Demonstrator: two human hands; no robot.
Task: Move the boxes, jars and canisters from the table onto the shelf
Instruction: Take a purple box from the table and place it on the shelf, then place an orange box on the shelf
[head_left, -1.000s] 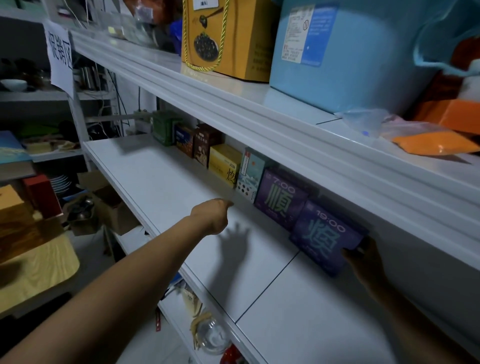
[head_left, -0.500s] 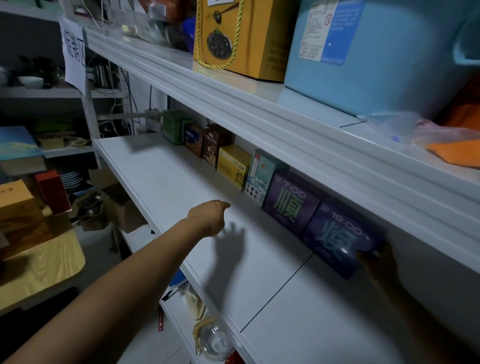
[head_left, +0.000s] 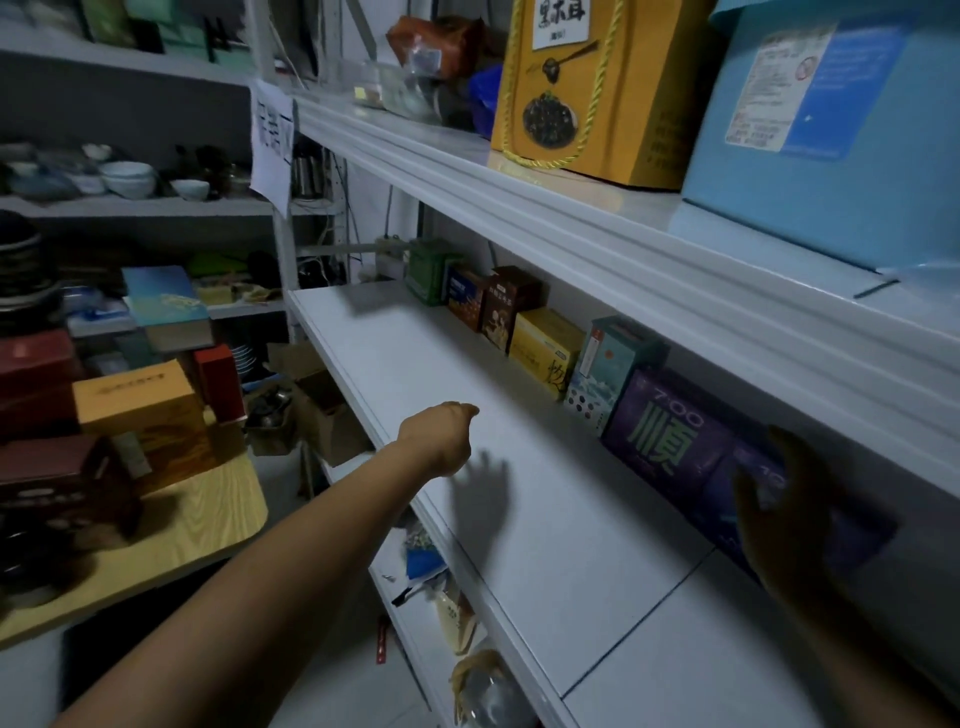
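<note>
- Purple box (head_left: 862, 530) stands at the back of the shelf (head_left: 587, 561).
- Right hand (head_left: 779, 499), fingers extended, is in front of it; contact unclear.
- Left hand (head_left: 441, 436) hangs loose and empty above the shelf's front.

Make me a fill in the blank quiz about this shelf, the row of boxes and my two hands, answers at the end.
1. The far-end box of the row on the middle shelf is ____ in colour.
2. The box with the big green character is marked with the time ____.
3. The left hand hovers over the shelf and holds ____.
4. The right hand lies on the near-end box, which is ____ in colour.

Missing words: green; 7:00; nothing; purple.
</note>
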